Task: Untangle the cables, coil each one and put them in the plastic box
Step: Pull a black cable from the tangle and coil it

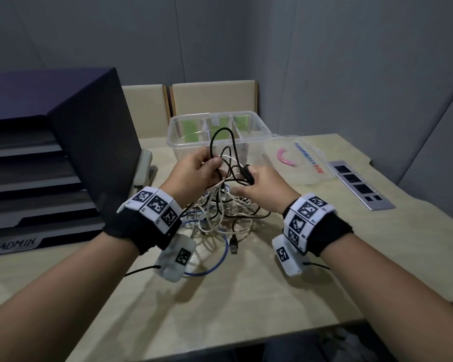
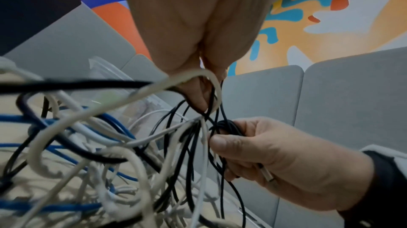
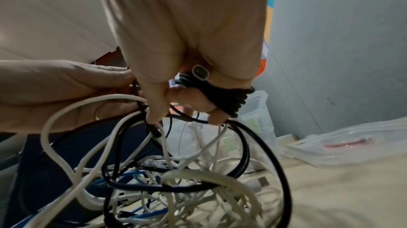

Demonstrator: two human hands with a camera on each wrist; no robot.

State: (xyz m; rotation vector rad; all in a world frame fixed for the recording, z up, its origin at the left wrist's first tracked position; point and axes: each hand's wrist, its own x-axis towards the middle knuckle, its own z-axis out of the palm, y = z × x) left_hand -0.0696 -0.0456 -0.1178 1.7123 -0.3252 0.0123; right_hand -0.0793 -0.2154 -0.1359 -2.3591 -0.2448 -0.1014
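A tangle of white, black and blue cables (image 1: 220,215) lies on the table in front of a clear plastic box (image 1: 217,134). My left hand (image 1: 196,171) is raised over the tangle and pinches a thin black cable (image 1: 221,138) that loops up before the box. My right hand (image 1: 256,186) grips a small coil of black cable (image 3: 222,96) wound round its fingers, with a plug end (image 3: 200,73) showing. In the left wrist view the left fingers (image 2: 198,99) hold black strands beside a white loop (image 2: 207,78), and the right hand (image 2: 264,153) sits just below.
The box's clear lid (image 1: 296,160) with a pink handle lies to the right. A metal socket panel (image 1: 361,186) is set in the table further right. A dark document tray stack (image 1: 50,165) stands at the left. Two chair backs (image 1: 212,97) are behind the table.
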